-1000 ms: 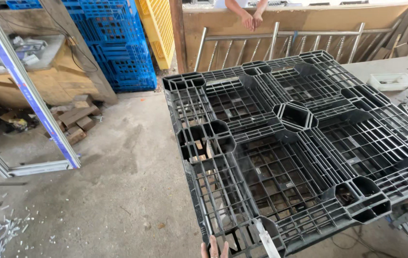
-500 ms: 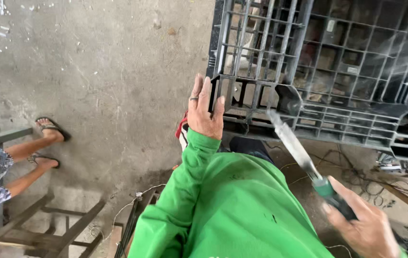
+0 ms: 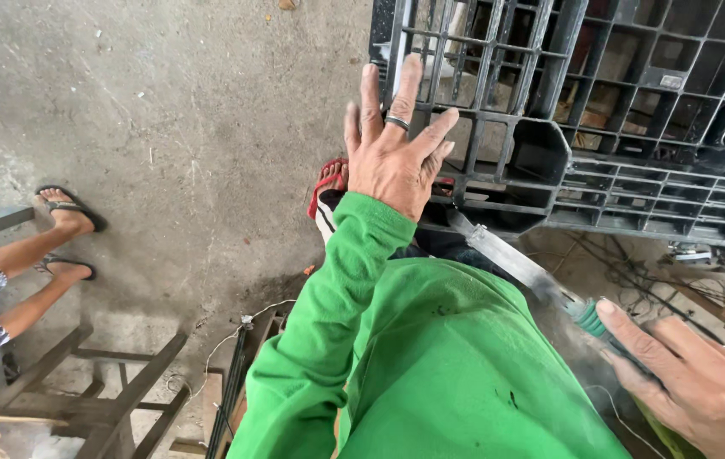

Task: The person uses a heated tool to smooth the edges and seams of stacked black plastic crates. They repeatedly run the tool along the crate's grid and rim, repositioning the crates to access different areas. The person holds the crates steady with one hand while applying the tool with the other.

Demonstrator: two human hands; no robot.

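My left hand, with a dark ring on one finger, lies flat with fingers spread on the near edge of a black plastic pallet. My right hand at the lower right grips the green handle of a long flat metal blade. The blade points up and left, its tip under the pallet's edge just right of my left wrist. My green sleeves fill the lower middle of the view.
Another person sits at the left on a wooden bench, with bare legs and sandalled feet on the concrete floor. A red sandal shows beside my left wrist. Cables and scraps lie under the pallet.
The view dropped from the whole pallet to my body and hands. In the last half second my left hand slid up onto the pallet edge and the blade moved lower and closer to it.
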